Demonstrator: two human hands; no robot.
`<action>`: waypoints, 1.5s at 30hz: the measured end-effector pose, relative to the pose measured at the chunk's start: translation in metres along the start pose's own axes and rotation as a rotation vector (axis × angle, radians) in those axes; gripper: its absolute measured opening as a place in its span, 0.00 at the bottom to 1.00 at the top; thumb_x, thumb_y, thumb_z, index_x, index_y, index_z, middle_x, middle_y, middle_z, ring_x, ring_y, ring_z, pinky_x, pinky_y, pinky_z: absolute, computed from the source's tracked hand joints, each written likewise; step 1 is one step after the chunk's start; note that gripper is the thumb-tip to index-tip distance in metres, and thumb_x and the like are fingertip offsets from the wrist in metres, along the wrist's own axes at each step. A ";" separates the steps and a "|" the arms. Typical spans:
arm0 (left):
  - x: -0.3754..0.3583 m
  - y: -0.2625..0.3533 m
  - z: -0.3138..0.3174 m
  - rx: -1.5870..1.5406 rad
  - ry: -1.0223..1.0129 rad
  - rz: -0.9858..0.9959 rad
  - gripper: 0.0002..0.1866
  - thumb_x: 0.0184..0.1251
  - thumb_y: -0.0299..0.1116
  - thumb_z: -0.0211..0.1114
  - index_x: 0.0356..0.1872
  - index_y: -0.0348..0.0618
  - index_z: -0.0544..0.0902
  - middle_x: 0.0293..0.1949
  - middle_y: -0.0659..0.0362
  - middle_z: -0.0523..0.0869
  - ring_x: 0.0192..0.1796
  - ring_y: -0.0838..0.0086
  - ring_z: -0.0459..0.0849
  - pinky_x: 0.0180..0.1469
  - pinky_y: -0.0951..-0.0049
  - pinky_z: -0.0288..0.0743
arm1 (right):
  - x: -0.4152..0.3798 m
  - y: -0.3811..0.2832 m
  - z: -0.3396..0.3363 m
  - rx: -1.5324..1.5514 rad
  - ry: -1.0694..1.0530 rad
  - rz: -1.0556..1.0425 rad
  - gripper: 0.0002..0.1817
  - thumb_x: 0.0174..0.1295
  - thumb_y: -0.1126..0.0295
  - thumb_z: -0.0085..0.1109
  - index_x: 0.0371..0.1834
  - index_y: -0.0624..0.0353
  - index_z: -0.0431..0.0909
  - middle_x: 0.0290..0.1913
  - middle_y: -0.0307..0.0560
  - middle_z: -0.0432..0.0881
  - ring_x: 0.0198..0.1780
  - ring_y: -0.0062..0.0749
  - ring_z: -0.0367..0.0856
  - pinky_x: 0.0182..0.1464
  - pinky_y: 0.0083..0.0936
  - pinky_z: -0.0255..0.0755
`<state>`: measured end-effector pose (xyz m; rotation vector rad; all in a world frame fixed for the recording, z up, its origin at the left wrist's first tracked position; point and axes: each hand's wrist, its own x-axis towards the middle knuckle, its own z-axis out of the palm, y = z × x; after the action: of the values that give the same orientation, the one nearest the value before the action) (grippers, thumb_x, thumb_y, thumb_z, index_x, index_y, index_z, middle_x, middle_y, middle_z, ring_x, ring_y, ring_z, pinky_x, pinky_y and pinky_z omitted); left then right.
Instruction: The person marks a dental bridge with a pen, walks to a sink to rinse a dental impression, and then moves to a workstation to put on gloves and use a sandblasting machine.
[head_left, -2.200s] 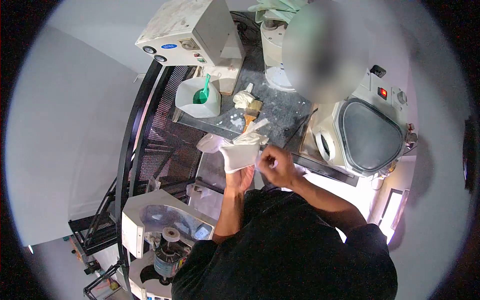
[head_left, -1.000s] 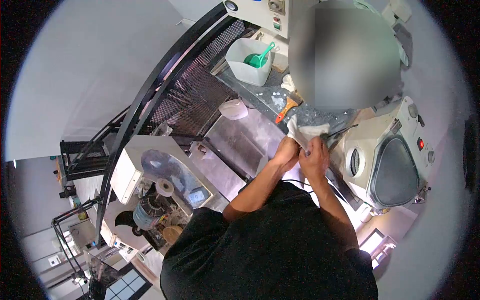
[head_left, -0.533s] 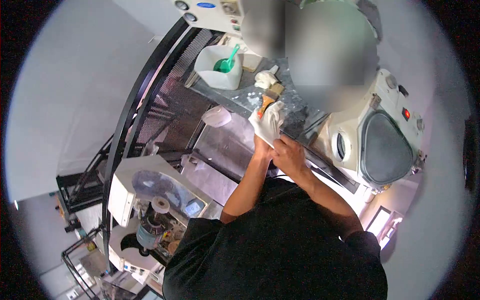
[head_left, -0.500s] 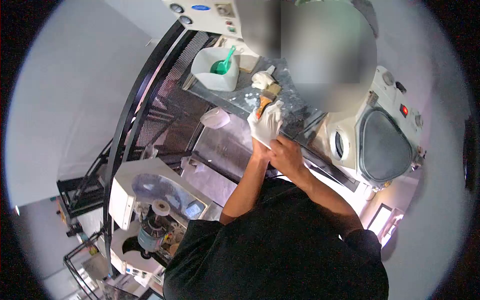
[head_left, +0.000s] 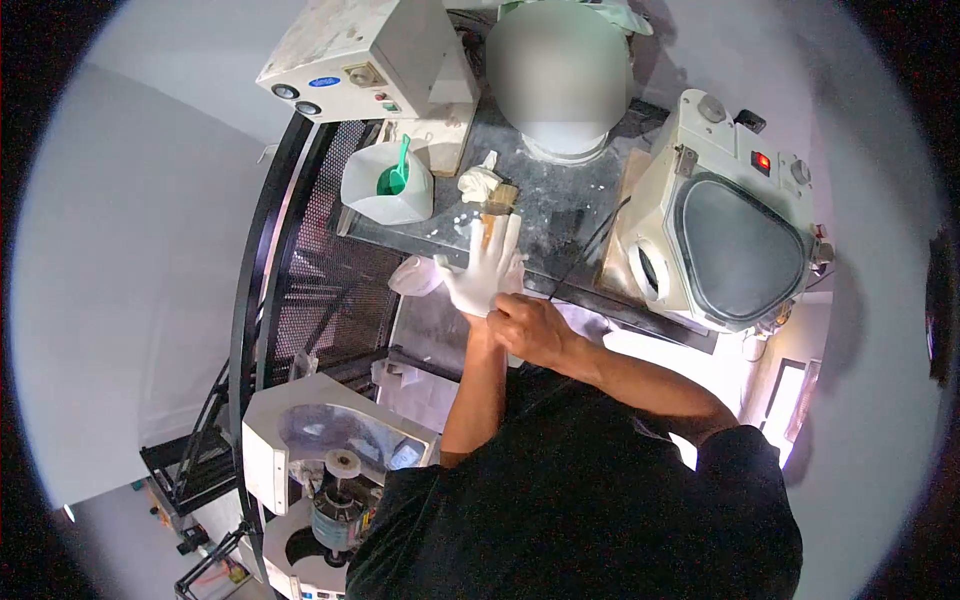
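My left hand [head_left: 483, 272] wears a white glove [head_left: 490, 262], its fingers spread and pointing up over the edge of the dark worktop [head_left: 560, 205]. My bare right hand [head_left: 527, 326] sits at the left wrist, pinching the glove's cuff. A paintbrush [head_left: 494, 208] with an orange handle lies on the worktop just beyond the gloved fingertips. Another white glove [head_left: 415, 277] lies crumpled to the left of my left hand.
A white tub [head_left: 385, 185] with a green scoop [head_left: 397, 175] stands at the back left, under a beige control box [head_left: 352, 60]. A crumpled white wad [head_left: 477, 183] lies by the brush. A cream cabinet with a dark window [head_left: 735, 250] fills the right. A trimmer machine [head_left: 325, 465] sits lower left.
The glove has gone from partly pulled over the left hand to fully on, fingers now spread. My right hand has slid down to the cuff at the wrist. The view has swung.
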<state>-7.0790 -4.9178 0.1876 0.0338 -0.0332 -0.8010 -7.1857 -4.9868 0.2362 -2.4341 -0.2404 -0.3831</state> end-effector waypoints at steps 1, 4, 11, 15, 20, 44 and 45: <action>0.001 0.008 0.005 0.014 -0.067 -0.015 0.49 0.67 0.78 0.41 0.79 0.52 0.61 0.82 0.46 0.50 0.83 0.49 0.47 0.70 0.54 0.63 | 0.001 -0.002 -0.003 0.054 0.042 0.012 0.05 0.55 0.71 0.62 0.29 0.60 0.77 0.32 0.48 0.79 0.35 0.44 0.85 0.32 0.34 0.80; -0.007 0.021 0.038 0.018 0.033 0.054 0.47 0.70 0.75 0.41 0.80 0.52 0.59 0.82 0.46 0.50 0.83 0.50 0.47 0.71 0.51 0.61 | 0.005 -0.001 -0.009 0.326 0.325 0.264 0.08 0.59 0.67 0.62 0.29 0.59 0.76 0.29 0.49 0.79 0.31 0.40 0.83 0.29 0.31 0.75; -0.023 0.017 0.074 -0.191 -0.037 -0.077 0.45 0.72 0.73 0.39 0.81 0.55 0.56 0.82 0.45 0.52 0.83 0.48 0.46 0.77 0.48 0.51 | 0.023 0.045 -0.012 1.263 0.278 0.930 0.14 0.67 0.59 0.66 0.31 0.59 0.79 0.27 0.37 0.77 0.27 0.20 0.76 0.30 0.20 0.66; -0.030 0.007 0.088 -0.020 0.079 -0.034 0.44 0.74 0.71 0.42 0.81 0.53 0.56 0.81 0.45 0.52 0.83 0.45 0.46 0.81 0.43 0.42 | 0.023 0.065 -0.007 1.109 0.543 0.907 0.12 0.69 0.63 0.63 0.33 0.61 0.82 0.26 0.36 0.79 0.27 0.18 0.72 0.30 0.21 0.66; -0.041 0.019 0.072 -0.065 0.123 -0.060 0.38 0.77 0.54 0.51 0.80 0.43 0.56 0.80 0.42 0.57 0.80 0.44 0.55 0.79 0.41 0.51 | 0.012 0.091 0.004 0.946 0.718 0.982 0.13 0.71 0.62 0.65 0.32 0.58 0.79 0.26 0.34 0.76 0.24 0.16 0.69 0.25 0.17 0.62; -0.015 0.028 0.010 0.218 0.113 -0.188 0.42 0.76 0.67 0.44 0.67 0.34 0.75 0.75 0.40 0.66 0.76 0.45 0.64 0.82 0.42 0.42 | 0.001 0.013 0.012 0.264 0.195 0.096 0.16 0.54 0.66 0.69 0.41 0.59 0.76 0.42 0.53 0.78 0.49 0.51 0.81 0.48 0.43 0.78; -0.017 0.027 0.010 0.189 0.161 -0.160 0.43 0.75 0.69 0.43 0.71 0.37 0.71 0.74 0.42 0.68 0.75 0.46 0.66 0.81 0.44 0.46 | 0.001 0.016 0.011 0.292 0.155 0.089 0.14 0.55 0.67 0.67 0.41 0.59 0.76 0.42 0.53 0.78 0.48 0.51 0.82 0.48 0.44 0.78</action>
<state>-7.0713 -4.8869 0.1982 0.2825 0.0467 -0.9509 -7.1781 -4.9924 0.2191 -2.1093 -0.1115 -0.4607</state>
